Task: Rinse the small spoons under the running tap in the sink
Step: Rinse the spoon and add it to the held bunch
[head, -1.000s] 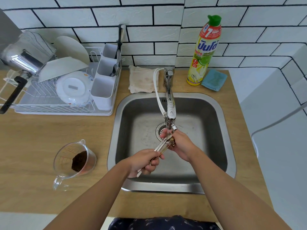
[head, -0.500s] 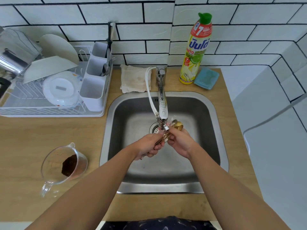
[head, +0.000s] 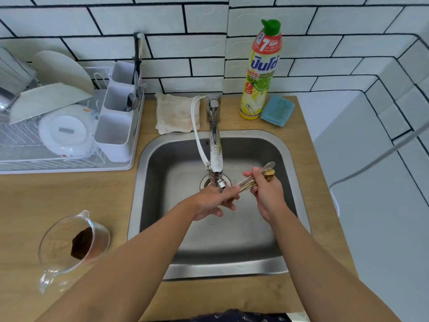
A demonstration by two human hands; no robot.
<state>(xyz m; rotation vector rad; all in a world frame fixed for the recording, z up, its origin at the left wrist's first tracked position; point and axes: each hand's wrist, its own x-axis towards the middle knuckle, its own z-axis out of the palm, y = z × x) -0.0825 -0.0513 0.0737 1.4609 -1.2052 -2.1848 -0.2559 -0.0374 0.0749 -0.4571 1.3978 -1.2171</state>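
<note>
A bundle of small gold and silver spoons (head: 267,174) is over the steel sink (head: 290,163), right of the tap spout (head: 217,173). My right hand (head: 267,194) grips the bundle around the handles, bowls pointing up and right. My left hand (head: 214,201) sits under the spout, fingers loosely curled, its fingertips touching the handle ends. The water stream itself is hard to make out.
A white dish rack (head: 69,163) with plates and a cutlery holder stands left of the sink. A glass measuring jug (head: 69,247) sits on the wooden counter at front left. Behind the sink lie a cloth (head: 176,115), a dish soap bottle (head: 261,73) and a blue sponge (head: 277,110).
The spoons have moved right, out from under the spout, with my right hand holding them. My left hand has slid off the handles and stays under the tap.
</note>
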